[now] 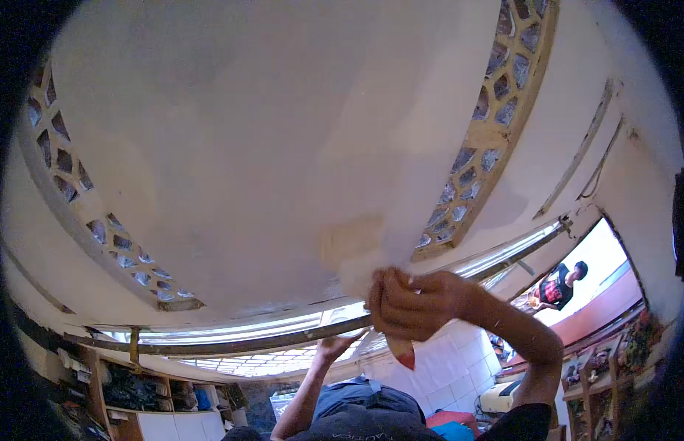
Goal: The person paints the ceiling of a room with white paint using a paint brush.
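My right hand (412, 303) is raised to the pale ceiling panel (246, 147), fingers closed around what looks like a flat paintbrush. Its wide tan bristle end (353, 241) lies against or just under the panel, near the lower edge. Below my fist sticks out the brush's handle (402, 354), which ends in a red tip. Lower and to the left, my left hand (337, 345) is up beside a long dark bar (261, 338). Its fingers are small and partly hidden, so I cannot make out whether they grip anything.
Openwork trim strips (496, 110) flank the panel. A shelf unit (136, 393) with bags stands at lower left. Another person (559, 287) is at the bright doorway on the right, near a wooden rack (595, 389). Light comes through a latticed window (261, 361).
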`<move>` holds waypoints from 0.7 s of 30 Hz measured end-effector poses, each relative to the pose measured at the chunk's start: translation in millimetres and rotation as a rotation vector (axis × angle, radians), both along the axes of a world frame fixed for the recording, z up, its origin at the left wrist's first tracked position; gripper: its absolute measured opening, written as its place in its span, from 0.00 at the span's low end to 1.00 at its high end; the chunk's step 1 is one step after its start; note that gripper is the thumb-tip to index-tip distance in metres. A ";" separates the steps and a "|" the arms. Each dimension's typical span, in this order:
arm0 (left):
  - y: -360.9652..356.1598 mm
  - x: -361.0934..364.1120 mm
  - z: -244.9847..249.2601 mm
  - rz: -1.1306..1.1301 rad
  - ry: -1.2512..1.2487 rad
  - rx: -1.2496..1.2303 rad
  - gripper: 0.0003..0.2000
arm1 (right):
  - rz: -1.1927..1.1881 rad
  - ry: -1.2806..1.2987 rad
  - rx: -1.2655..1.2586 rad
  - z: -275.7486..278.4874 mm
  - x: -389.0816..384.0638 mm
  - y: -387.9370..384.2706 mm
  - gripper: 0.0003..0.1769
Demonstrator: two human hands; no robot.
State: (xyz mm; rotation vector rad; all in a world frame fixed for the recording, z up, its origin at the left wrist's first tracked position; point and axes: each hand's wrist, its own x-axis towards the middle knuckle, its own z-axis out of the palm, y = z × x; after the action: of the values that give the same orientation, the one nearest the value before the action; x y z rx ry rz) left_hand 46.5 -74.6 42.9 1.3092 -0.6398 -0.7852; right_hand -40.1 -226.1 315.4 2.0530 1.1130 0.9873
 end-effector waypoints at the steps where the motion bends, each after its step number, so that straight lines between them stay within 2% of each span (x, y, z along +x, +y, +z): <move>1: 1.7 0.9 -2.7 -0.048 0.050 0.038 0.28 | 0.015 0.080 0.055 -14.1 -3.0 2.6 0.09; 3: 2.7 0.1 -5.2 -0.099 0.098 0.075 0.29 | 0.027 0.233 0.184 -29.1 -5.9 7.4 0.09; 5: 2.1 -1.8 -4.6 0.018 -0.164 0.160 0.28 | 0.012 0.470 0.325 -31.1 -5.5 7.1 0.13; 6: 0.3 -0.5 -8.4 0.006 -0.172 0.162 0.28 | -0.013 0.630 0.405 -28.0 -5.1 5.4 0.14; 8: -8.1 6.5 -16.7 0.139 -0.618 0.144 0.29 | -0.078 0.530 0.387 -17.7 -2.9 -3.8 0.15; 9: -9.4 5.5 -9.5 0.115 -0.630 0.137 0.29 | -0.132 0.447 0.358 -11.2 -1.9 -9.9 0.16; 10: -8.1 0.8 3.3 0.139 -0.586 0.211 0.29 | -0.153 0.437 0.366 -0.8 -1.3 -13.3 0.16; 11: -8.0 -1.4 10.2 0.168 -0.540 0.286 0.29 | -0.093 0.298 0.412 12.6 -1.1 -14.5 0.15; 13: -10.9 0.0 -1.1 0.143 -0.432 0.193 0.29 | -0.033 0.156 0.447 40.7 -6.4 -13.0 0.14; 14: -12.6 0.4 -5.7 0.080 0.072 -0.077 0.29 | -0.017 0.023 0.413 56.1 -11.5 -10.0 0.17; 15: -13.9 1.2 -8.0 0.061 0.331 -0.214 0.29 | 0.005 -0.111 0.376 69.9 -14.2 -6.8 0.19; 16: -14.2 0.5 -14.6 0.028 0.587 -0.358 0.29 | 0.014 -0.115 0.373 81.4 -15.3 -2.3 0.19; 18: -13.8 1.8 -18.7 -0.030 0.883 -0.540 0.30 | -0.021 -0.529 0.228 98.4 -14.8 3.5 0.20; 19: -16.3 2.4 -16.4 -0.022 0.868 -0.523 0.30 | -0.011 -0.538 0.225 104.3 -9.0 2.8 0.20; 21: -15.2 -1.6 -11.0 0.058 0.537 -0.358 0.29 | 0.020 -0.567 0.243 109.0 3.9 4.4 0.18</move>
State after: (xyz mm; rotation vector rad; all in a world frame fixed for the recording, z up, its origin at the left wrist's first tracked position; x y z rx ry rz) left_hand 44.9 -89.8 31.9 0.7407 -0.2888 -0.8814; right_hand -36.1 -221.7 424.4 1.7589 0.7383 1.6489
